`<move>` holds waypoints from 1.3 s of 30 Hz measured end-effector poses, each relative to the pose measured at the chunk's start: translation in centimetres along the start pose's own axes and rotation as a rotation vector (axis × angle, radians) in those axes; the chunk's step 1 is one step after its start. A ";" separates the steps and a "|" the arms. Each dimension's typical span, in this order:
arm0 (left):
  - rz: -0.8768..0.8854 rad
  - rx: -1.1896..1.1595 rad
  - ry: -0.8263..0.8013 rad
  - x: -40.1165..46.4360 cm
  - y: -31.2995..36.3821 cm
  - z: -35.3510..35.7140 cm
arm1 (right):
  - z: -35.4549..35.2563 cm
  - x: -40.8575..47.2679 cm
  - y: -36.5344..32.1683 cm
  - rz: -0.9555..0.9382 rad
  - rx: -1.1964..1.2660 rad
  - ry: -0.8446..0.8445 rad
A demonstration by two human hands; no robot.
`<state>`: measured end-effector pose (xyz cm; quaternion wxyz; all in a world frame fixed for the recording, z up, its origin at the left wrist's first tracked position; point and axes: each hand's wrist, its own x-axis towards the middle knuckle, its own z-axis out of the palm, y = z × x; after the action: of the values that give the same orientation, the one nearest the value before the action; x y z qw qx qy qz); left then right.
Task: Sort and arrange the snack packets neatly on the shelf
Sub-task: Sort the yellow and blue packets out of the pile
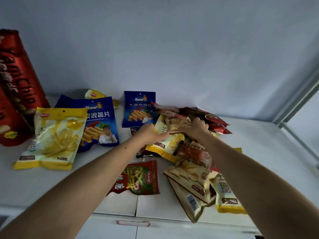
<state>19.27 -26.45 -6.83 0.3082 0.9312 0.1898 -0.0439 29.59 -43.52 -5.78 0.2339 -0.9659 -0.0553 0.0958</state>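
Snack packets lie scattered on a white shelf top [259, 144]. My right hand [196, 126] grips a beige chip packet [179, 123] on top of a mixed pile at the back. My left hand [151, 133] touches the left edge of a yellow packet [165, 144] under that one; whether it grips it is unclear. On the left lie a yellow fries packet [53, 140] and a blue packet [101, 121]. Another blue packet [138, 109] leans upright against the wall. A red-green packet [139, 178] lies near the front edge.
Tall red Yam Chip bags [15, 87] stand at the far left. Beige packets [193, 183] and a yellow one [226, 195] overhang the front right. Red packets [217, 123] lie at the back. A window frame [298, 104] borders the right side.
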 end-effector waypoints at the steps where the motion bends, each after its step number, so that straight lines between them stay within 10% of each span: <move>1: -0.017 -0.011 0.016 0.0 0.2 0.3 | 0.2 0.2 0.2 0.004 -0.015 -0.020; 21: -0.121 -0.265 0.077 0.0 0.1 -1.1 | 0.8 1.0 0.4 0.093 0.236 -0.052; 32: -0.103 -0.334 0.316 -1.7 -2.7 -9.4 | 0.6 -1.6 -2.7 0.128 0.906 -0.134; 39: -0.196 -0.455 0.545 -2.2 -7.1 -12.6 | 2.1 -3.7 -4.1 0.152 0.900 0.097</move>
<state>14.13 -14.48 -0.25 0.4397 0.7937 0.3582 0.2199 25.25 -39.53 -5.11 0.6247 -0.7730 0.0740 0.0817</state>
